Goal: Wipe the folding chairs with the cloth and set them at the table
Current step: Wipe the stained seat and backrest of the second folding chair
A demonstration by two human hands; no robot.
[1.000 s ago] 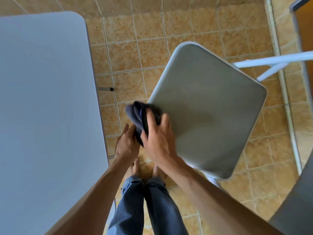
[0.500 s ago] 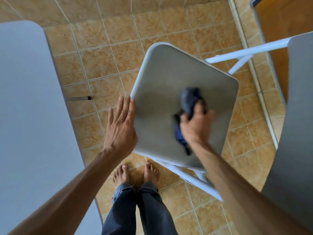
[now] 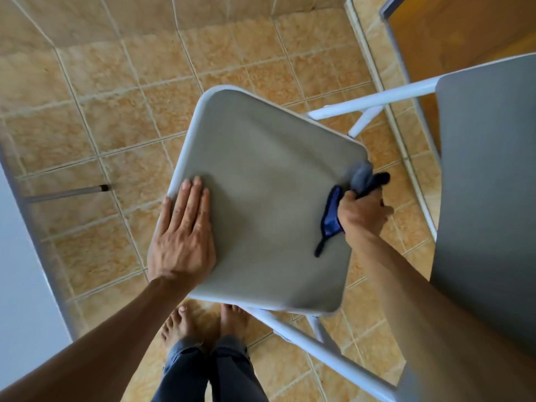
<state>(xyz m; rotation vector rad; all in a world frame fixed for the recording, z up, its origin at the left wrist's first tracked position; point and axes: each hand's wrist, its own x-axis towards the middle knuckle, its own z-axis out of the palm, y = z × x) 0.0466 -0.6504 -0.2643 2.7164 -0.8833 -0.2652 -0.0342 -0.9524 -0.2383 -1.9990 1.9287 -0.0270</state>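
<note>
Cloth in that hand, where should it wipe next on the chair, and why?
Probably sweep the cloth leftward across the chair seat, toward the left hand. The right hand grips the cloth bunched at the seat's right edge, partly off it. The left hand lies flat on the left side, likely steadying the seat. The wide stretch between them is bare.

The left hand (image 3: pixel 182 236) lies flat on the chair seat (image 3: pixel 269 198) by its left edge, fingers straight and together. The right hand (image 3: pixel 362 216), at the seat's right edge, has its fingers curled round the cloth (image 3: pixel 361 177). Both forearms reach forward.
</note>
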